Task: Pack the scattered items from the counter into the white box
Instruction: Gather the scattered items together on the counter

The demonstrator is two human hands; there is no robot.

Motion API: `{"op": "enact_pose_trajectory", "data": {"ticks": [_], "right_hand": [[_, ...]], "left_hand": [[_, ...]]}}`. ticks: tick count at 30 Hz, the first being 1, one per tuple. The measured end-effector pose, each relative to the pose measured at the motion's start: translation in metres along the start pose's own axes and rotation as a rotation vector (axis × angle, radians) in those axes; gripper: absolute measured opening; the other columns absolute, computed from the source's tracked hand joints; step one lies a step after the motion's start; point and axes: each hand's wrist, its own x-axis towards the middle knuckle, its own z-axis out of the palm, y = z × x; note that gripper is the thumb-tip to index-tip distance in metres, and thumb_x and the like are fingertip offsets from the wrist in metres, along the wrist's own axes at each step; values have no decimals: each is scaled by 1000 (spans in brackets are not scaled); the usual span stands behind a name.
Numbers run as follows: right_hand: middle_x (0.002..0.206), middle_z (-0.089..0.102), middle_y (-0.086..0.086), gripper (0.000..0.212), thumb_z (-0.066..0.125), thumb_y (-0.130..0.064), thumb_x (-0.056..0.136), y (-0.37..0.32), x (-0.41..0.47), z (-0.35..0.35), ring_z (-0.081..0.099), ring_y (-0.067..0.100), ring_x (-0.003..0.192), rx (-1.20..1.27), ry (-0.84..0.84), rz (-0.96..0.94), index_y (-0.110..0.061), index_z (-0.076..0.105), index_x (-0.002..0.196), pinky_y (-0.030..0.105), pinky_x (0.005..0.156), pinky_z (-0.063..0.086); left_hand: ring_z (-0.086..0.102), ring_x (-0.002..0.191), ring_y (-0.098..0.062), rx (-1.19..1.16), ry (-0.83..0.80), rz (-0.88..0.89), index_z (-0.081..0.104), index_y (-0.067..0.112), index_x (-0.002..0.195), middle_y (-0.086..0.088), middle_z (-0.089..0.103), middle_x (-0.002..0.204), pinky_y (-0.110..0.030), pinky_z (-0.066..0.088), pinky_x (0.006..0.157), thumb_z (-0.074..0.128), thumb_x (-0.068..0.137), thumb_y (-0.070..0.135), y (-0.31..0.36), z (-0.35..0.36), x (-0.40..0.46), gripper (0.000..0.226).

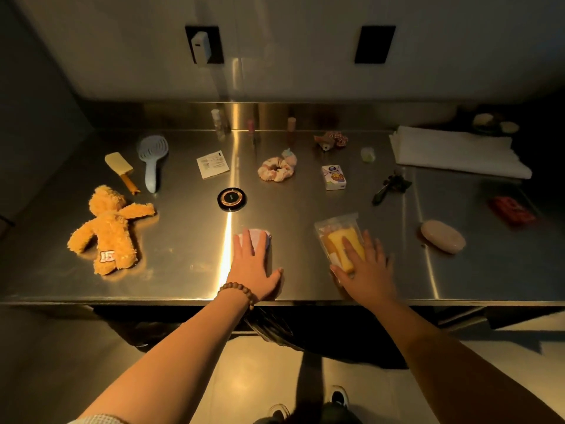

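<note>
My left hand (252, 264) lies flat, fingers spread, on a pale lilac pad (260, 237) near the front edge of the steel counter (183, 270). My right hand (367, 267) rests flat on a clear pouch holding a yellow sponge (339, 237). Neither hand has closed around its item. Scattered on the counter are an orange plush bear (108, 231), a grey hairbrush (151, 160), a yellow spatula (120, 168), a white sachet (212, 164), a round black charger (232, 199), a scrunchie (276, 168), a small carton (334, 177) and a pink soap (443, 236). A white folded thing (455, 151) lies at the back right.
Small bottles (217, 122) stand along the back ledge. A patterned cloth toy (331, 139), a pale green cap (367, 154), a dark clip (389, 188) and a red packet (512, 209) lie to the right. The wall carries two dark plates (374, 44). Floor lies below the counter's front edge.
</note>
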Motion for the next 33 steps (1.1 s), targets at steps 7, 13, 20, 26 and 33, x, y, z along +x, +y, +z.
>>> {"op": "enact_pose_trajectory", "data": {"ticks": [7,13,20,26,33], "right_hand": [[158,-16,0,78,-2,-86,69,12,41,-2,-13,33,144,-7,-10,103,-53,-25,135,61,107,-10],[158,-17,5,77,4,-79,78,35,82,-16,-15,33,143,-56,34,130,-42,-11,145,61,113,0],[158,-17,7,76,7,-74,83,54,137,-25,-17,31,144,-28,62,143,-38,-3,148,56,115,-3],[159,-11,7,76,6,-74,83,67,178,-26,-10,32,144,-22,94,137,-37,2,149,53,114,-5],[158,-15,5,77,-2,-75,80,71,192,-24,-13,31,144,-15,84,115,-38,0,148,51,109,-15]], "left_hand": [[-25,137,-33,39,-159,183,-14,39,142,0,-29,150,-47,9,111,51,75,62,47,13,50,97],[-31,134,-31,61,-243,196,-19,41,140,6,-38,145,-49,7,110,55,73,62,94,29,109,102],[-29,135,-34,103,-232,276,-23,39,139,0,-38,146,-47,7,112,50,74,62,135,39,171,101],[-27,135,-39,114,-188,301,-18,32,143,-11,-34,148,-50,7,115,47,76,60,158,43,205,97],[-24,137,-35,107,-221,303,-16,31,144,-11,-28,150,-46,3,115,49,80,55,163,35,216,94]]}}
